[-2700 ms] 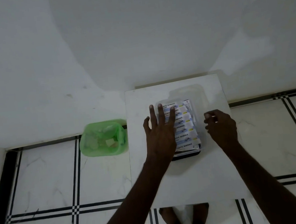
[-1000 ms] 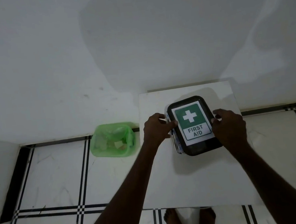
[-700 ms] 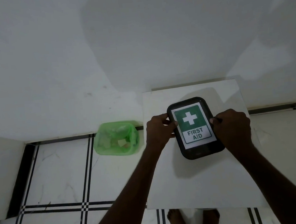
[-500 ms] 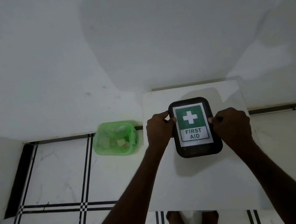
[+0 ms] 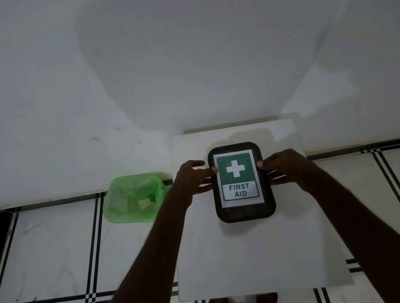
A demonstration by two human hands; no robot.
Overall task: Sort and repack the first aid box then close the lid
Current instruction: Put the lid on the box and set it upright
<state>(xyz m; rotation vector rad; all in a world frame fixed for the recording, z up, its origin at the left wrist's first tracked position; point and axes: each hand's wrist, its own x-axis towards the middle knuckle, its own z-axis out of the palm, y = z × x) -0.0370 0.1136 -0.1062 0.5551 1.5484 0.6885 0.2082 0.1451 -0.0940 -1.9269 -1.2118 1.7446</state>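
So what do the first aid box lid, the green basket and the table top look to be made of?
Lid: dark, matte, with moulded rounded corners, probably plastic; its green-and-white label looks like printed paper. Green basket: translucent plastic, since its contents show through the wall. Table top: smooth white with a soft sheen, perhaps laminate or stone; I can't tell which.
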